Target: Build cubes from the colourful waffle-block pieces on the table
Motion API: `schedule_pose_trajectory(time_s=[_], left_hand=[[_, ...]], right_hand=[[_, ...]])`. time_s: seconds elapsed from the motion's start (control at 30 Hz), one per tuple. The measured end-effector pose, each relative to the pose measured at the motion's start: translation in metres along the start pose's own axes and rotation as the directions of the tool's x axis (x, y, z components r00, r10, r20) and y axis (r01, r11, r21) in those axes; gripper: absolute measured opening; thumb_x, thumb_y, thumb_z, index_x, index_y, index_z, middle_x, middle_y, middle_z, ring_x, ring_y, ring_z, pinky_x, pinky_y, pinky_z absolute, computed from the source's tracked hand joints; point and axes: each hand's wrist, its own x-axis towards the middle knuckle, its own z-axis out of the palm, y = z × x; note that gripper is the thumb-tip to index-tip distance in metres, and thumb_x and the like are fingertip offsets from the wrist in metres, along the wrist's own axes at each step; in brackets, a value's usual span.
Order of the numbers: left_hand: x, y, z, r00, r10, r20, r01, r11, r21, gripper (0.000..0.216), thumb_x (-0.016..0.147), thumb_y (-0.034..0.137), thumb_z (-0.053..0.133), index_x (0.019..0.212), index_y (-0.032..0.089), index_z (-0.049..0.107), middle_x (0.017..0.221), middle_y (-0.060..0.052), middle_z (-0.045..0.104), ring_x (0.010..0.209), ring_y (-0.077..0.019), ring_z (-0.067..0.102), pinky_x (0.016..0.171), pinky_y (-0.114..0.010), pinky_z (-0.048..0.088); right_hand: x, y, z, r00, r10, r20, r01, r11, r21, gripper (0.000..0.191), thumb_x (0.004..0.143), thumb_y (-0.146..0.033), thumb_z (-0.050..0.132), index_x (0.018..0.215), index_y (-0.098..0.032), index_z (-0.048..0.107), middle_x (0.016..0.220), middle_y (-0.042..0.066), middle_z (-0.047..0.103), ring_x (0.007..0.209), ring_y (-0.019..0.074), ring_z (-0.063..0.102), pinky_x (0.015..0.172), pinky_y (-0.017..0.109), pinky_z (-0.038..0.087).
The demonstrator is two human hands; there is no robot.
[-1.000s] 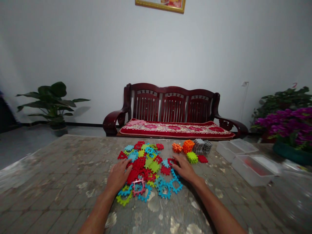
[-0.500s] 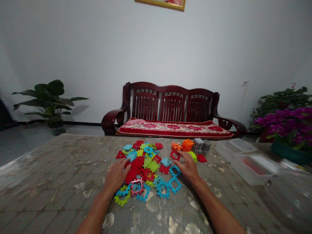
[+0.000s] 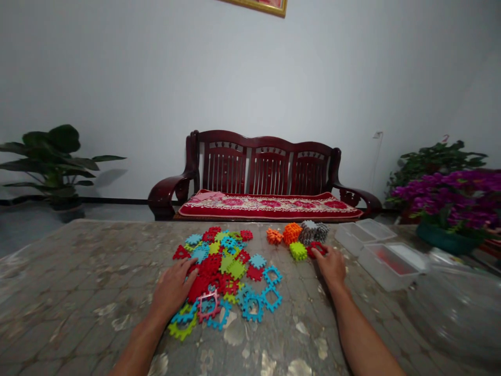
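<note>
Toothed plastic building pieces in red, blue and green lie in a loose pile [image 3: 213, 269] on the table. My left hand [image 3: 172, 286] rests at the pile's left edge with fingers stretched out, touching red pieces. On the right, my right hand [image 3: 332, 266] pinches a red toothed piece [image 3: 315, 248] between thumb and fingers. That piece sits just right of a green stack [image 3: 298, 251] and in front of a grey stack [image 3: 308, 233]. Orange pieces [image 3: 291, 233] are stacked to the left of the grey ones.
Two clear plastic boxes [image 3: 385, 282] stand at the right, one with something red inside. Nearer me is a large transparent container [image 3: 457, 313]. Purple flowers in a teal pot [image 3: 446, 240] are at the far right. A wooden bench [image 3: 270, 167] stands beyond the table [image 3: 90, 292].
My right hand has carried the red piece rightward, from left of the green stack to its right side. My left hand stays at the pile. The view has shifted slightly right.
</note>
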Motion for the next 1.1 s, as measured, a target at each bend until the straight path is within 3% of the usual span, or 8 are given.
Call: schedule_pose_trajectory(time_s=[0.23, 0.53, 0.97, 1.1], left_hand=[[0.001, -0.003, 0.003, 1.0, 0.001, -0.007, -0.001, 1.0, -0.003, 0.047, 0.098, 0.037, 0.041, 0.134, 0.021, 0.066, 0.141, -0.011, 0.067, 0.133, -0.027, 0.06, 0.116, -0.047, 0.041], [0.002, -0.008, 0.008, 1.0, 0.011, -0.02, -0.011, 1.0, -0.025, 0.047, 0.098, 0.038, 0.041, 0.135, 0.022, 0.066, 0.14, -0.011, 0.068, 0.133, -0.0271, 0.06, 0.115, -0.049, 0.042], [0.001, -0.005, 0.005, 1.0, 0.003, 0.006, -0.003, 1.0, -0.007, 0.05, 0.099, 0.039, 0.037, 0.136, 0.021, 0.064, 0.143, -0.012, 0.066, 0.134, -0.0273, 0.059, 0.116, -0.049, 0.04], [0.0, -0.003, 0.005, 1.0, 0.001, 0.0, -0.001, 1.0, -0.006, 0.049, 0.099, 0.038, 0.038, 0.135, 0.02, 0.065, 0.143, -0.012, 0.066, 0.136, -0.0271, 0.057, 0.117, -0.048, 0.039]], right_hand=[[0.0, -0.013, -0.004, 0.99, 0.008, 0.139, 0.019, 0.981, -0.192, 0.055, 0.09, -0.055, 0.06, 0.128, -0.017, 0.071, 0.117, 0.018, 0.07, 0.112, 0.0326, 0.062, 0.095, 0.04, 0.043], [-0.003, -0.016, -0.01, 0.974, 0.011, 0.225, 0.044, 0.971, -0.235, 0.049, 0.092, -0.053, 0.059, 0.13, -0.023, 0.07, 0.118, 0.014, 0.073, 0.11, 0.0325, 0.065, 0.091, 0.04, 0.047], [-0.009, -0.02, -0.009, 0.979, 0.048, 0.197, 0.0, 0.971, -0.237, 0.051, 0.093, -0.052, 0.056, 0.132, -0.021, 0.067, 0.124, 0.014, 0.069, 0.116, 0.0328, 0.061, 0.095, 0.042, 0.045], [-0.01, -0.016, -0.007, 0.997, 0.032, 0.077, -0.02, 0.989, -0.148, 0.053, 0.093, -0.05, 0.054, 0.132, -0.017, 0.066, 0.124, 0.018, 0.067, 0.117, 0.0328, 0.059, 0.096, 0.042, 0.043]])
